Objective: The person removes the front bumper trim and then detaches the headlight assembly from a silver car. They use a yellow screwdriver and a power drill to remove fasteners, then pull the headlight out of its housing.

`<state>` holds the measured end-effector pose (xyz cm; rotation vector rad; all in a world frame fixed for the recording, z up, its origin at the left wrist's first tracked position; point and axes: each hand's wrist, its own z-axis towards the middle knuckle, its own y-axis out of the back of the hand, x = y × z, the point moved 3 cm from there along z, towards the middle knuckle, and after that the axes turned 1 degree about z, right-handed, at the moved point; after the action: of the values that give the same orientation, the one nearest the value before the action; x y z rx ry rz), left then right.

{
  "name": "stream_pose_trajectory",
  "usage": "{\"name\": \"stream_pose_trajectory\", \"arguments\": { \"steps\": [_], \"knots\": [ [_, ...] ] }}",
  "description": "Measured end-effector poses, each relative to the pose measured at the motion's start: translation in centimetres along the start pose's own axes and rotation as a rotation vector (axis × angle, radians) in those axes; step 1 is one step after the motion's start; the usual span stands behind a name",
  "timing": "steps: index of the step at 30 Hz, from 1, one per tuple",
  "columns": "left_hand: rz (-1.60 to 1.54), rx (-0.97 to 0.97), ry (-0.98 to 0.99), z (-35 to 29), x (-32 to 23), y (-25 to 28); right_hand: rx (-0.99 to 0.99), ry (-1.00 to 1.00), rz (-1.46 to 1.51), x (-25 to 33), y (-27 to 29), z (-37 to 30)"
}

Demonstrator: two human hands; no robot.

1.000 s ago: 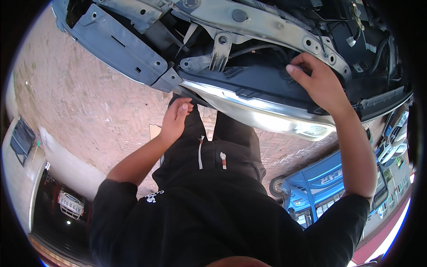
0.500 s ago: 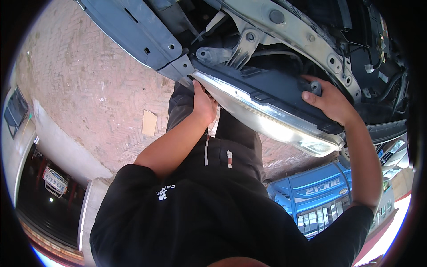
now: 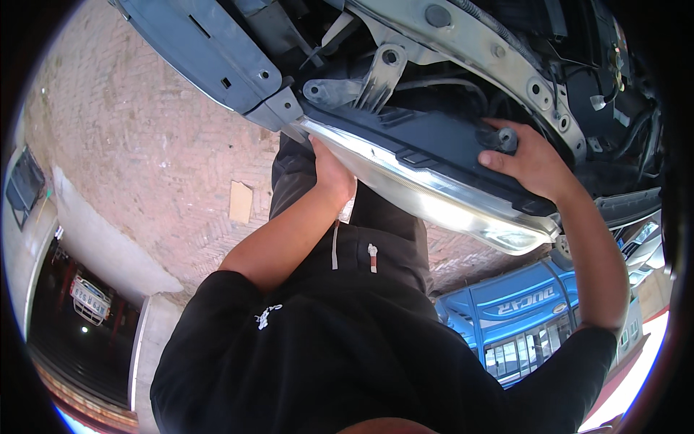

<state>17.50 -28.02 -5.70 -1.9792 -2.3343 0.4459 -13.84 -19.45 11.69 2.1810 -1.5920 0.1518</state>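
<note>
A long car headlight (image 3: pixel 434 189) with a clear lens and black housing sits at the front corner of a car, beside the grey-blue fender (image 3: pixel 210 50). My left hand (image 3: pixel 332 172) supports its lens side near the fender end; most of those fingers are hidden beneath the lamp. Around the back of the housing, near a round mounting tab (image 3: pixel 507 139), my right hand (image 3: pixel 531 160) is closed, thumb on top and fingertips partly out of sight. Behind the lamp runs a pale metal crossmember (image 3: pixel 499 50), and a bolted bracket (image 3: pixel 383 76) reaches down toward the housing.
A loose wiring connector (image 3: pixel 598 103) hangs in the engine bay at the right. On the brick paving (image 3: pixel 173 137) lies a piece of cardboard (image 3: pixel 241 202). A blue truck (image 3: pixel 506 304) stands behind on the right, and a vehicle (image 3: pixel 90 300) is inside a doorway at the left.
The car and headlight appear slightly further left and lower in view. Both hands keep their hold; my right hand has shifted slightly left along with the housing.
</note>
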Motion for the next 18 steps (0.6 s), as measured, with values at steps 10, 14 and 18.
{"name": "stream_pose_trajectory", "arguments": {
  "steps": [10, 14, 18],
  "knots": [
    [0.060, -0.003, -0.049, -0.6, 0.8, 0.5, 0.073, -0.058, -0.033, 0.1, 0.2, 0.3],
    [0.099, 0.052, -0.034, -0.1, 0.8, 0.7, 0.002, -0.023, -0.058, 0.2, 0.1, 0.1],
    [0.063, 0.093, -0.028, 0.8, 1.0, 1.7, 0.007, -0.015, -0.062, -0.6, -0.1, 0.2]
  ]
}}
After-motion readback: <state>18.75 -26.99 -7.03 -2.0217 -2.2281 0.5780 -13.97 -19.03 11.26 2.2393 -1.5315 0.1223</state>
